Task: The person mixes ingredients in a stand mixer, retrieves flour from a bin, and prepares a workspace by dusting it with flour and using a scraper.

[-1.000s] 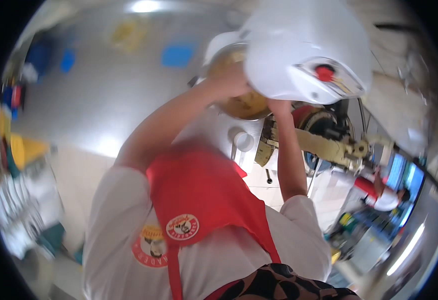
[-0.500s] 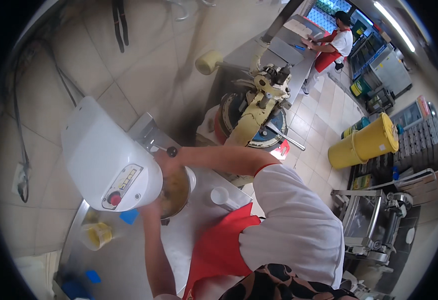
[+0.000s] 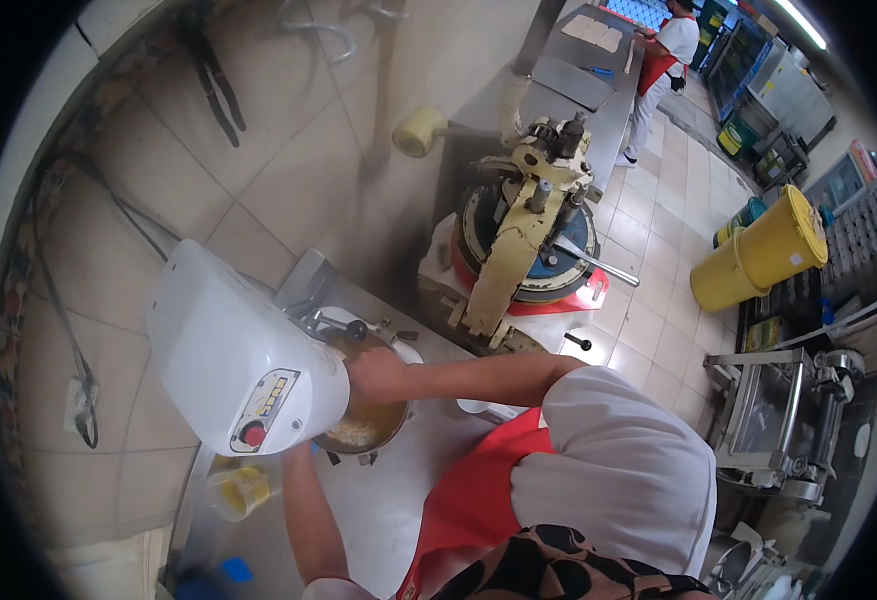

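A white stand mixer (image 3: 229,340) with a red button sits over a metal bowl (image 3: 364,430) holding a yellowish mixture. My right hand (image 3: 379,373) reaches into the top of the bowl beside the mixer head, under a black-knobbed lever (image 3: 357,328); its fingertips are hidden. My left forearm (image 3: 309,505) rises to the bowl's lower left, where the hand is hidden behind the mixer head. A tub with yellow contents (image 3: 239,490) stands left of that arm, and a white cup (image 3: 471,404) is partly behind my right arm.
Beyond the steel table (image 3: 399,510) stands a cream-and-blue machine (image 3: 509,250). A co-worker (image 3: 664,75) works at a long counter (image 3: 569,85) at top right. Yellow barrels (image 3: 769,245) and a steel roller machine (image 3: 779,420) are on the right. Cables hang on the tiled wall.
The view has swung sharply since a second ago, then shifted slightly, with the mixer now lower and further right. My right hand stays at the bowl; the co-worker is more upright.
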A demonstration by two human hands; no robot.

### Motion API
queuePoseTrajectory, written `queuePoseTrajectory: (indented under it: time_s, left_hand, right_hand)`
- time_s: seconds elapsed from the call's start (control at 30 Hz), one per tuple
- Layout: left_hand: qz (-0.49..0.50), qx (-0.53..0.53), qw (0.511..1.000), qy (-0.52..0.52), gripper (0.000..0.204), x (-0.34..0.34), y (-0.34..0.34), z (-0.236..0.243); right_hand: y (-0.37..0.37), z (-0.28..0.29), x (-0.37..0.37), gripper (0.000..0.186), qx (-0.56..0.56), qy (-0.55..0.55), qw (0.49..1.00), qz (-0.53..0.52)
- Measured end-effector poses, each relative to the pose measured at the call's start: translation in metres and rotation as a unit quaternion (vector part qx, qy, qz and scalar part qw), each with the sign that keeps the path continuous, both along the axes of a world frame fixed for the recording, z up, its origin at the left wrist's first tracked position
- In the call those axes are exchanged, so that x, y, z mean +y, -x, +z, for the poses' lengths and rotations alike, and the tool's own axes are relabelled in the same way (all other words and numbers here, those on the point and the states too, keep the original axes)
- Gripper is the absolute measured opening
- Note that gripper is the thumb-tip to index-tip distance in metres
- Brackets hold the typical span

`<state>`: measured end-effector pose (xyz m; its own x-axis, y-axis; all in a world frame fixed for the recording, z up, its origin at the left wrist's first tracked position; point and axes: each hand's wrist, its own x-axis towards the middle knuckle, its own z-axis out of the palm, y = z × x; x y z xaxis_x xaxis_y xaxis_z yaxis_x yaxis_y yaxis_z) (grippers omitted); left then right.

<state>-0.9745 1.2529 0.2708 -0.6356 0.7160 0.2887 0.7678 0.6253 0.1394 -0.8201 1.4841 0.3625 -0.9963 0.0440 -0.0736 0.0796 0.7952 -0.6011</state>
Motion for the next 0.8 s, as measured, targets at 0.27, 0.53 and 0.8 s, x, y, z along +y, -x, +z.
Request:
queuePoseTrajectory:
  time_s: [0.27, 0.53, 0.8]
  left_hand:
    - [0.061, -0.299, 0.94, -0.153, 0.045, 0.01, -0.068, -0.013]
    - [0.121, -0.354, 0.899, -0.228, 0.049, 0.07, -0.121, 0.008]
    - [0.134, -0.245, 0.952, -0.127, 0.047, 0.077, -0.119, 0.012]
  right_hand:
    - [0.016, 0.01, 0.023, 0.036, 0.116, 0.123, 0.984, 0.059]
    - [0.046, -0.042, 0.016, 0.044, 0.182, 0.17, 0.965, 0.083]
    - [0.037, -0.036, -0.001, 0.034, 0.229, 0.206, 0.951, 0.018]
